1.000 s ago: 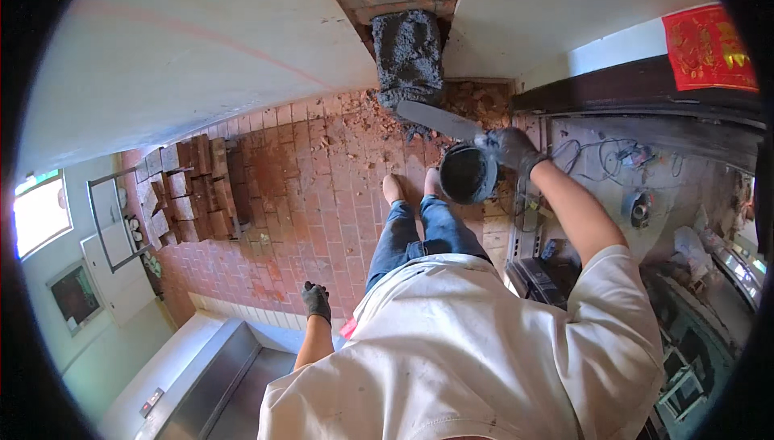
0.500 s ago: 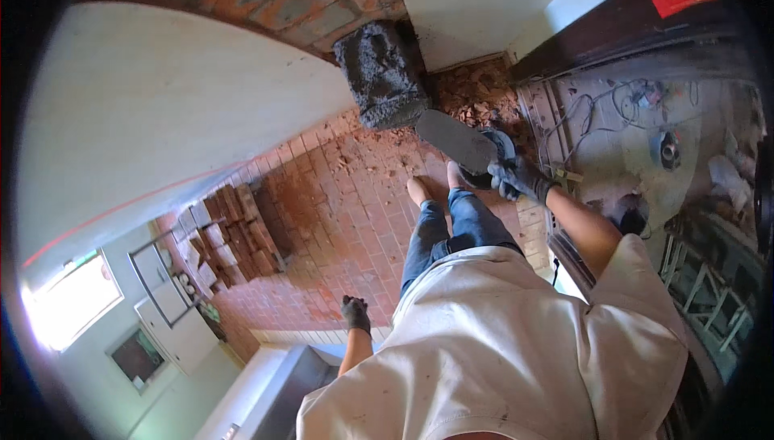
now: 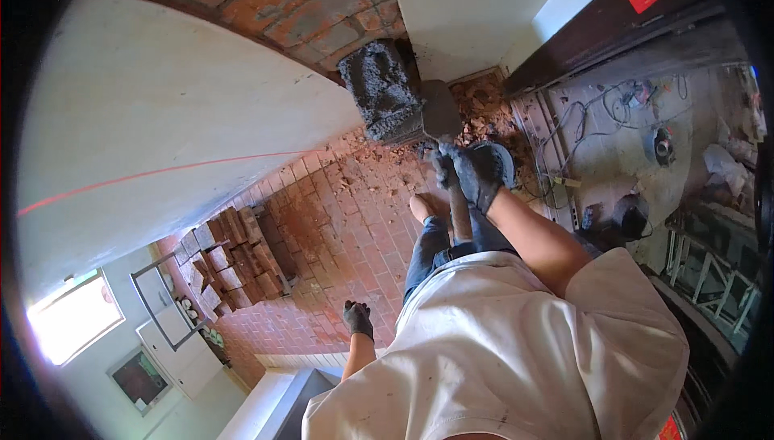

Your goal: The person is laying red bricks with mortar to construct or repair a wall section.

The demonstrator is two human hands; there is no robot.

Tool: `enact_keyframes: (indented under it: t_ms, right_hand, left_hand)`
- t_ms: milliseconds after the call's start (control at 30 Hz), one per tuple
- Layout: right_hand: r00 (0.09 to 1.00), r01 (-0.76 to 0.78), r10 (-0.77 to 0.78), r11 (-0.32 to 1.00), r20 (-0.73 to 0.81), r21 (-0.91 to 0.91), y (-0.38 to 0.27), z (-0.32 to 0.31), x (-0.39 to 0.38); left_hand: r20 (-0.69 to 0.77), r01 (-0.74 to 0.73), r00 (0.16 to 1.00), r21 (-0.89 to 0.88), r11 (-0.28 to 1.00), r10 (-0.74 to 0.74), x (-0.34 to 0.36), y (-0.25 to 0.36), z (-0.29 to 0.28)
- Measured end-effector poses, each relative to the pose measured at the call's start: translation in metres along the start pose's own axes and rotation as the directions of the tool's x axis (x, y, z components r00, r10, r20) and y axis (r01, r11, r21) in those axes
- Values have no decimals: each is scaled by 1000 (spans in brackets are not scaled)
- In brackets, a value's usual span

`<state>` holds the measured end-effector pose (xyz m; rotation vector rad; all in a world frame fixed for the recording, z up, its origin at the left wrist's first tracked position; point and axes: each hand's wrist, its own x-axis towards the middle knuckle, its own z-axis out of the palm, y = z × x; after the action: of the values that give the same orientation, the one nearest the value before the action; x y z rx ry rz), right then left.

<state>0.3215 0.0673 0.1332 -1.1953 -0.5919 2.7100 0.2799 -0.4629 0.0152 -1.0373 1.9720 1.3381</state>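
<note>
Trowel [image 3: 441, 110], one in number, is in the right hand [image 3: 471, 178], whose dark-gloved fingers are wrapped round it; the flat grey blade reaches out ahead of the fist, away from the body, and the handle runs back below it toward the thighs. The blade lies at the right side of one block coated in rough dark mortar [image 3: 379, 89], though whether the two touch I cannot tell. This block stands at the far edge of the brick floor [image 3: 347, 222], by the wall corner. One bucket [image 3: 505, 164], partly hidden, is just to the right of the right hand. The left hand [image 3: 357, 318], also gloved, hangs well apart from the trowel, fingers partly curled; whether it is fully closed I cannot tell. One stack of bricks [image 3: 242, 246], too jumbled to count singly, sits toward the floor's left edge.
</note>
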Motion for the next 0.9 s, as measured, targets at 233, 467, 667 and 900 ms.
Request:
enact_keyframes:
  t_ms: [233,467,667,900]
  right_hand:
    - [987,114,-114,993,116,1,-52,58,79]
    - [982,159,-184,924,-40,-347,-37,87,64]
    - [868,163,-458,630,-193,-760,-32,59,42]
    - [780,43,-604,-210,164,-977,-29,47,49]
  left_hand:
    - [-36,111,993,-123,986,-116,-10,-41,-31]
    - [-88,115,987,-179,977,-133,-27,-65,-38]
    - [-16,61,998,-232,971,-67,-14,-74,-23]
    - [-50,63,996,-168,984,-72,-3,-59,-2]
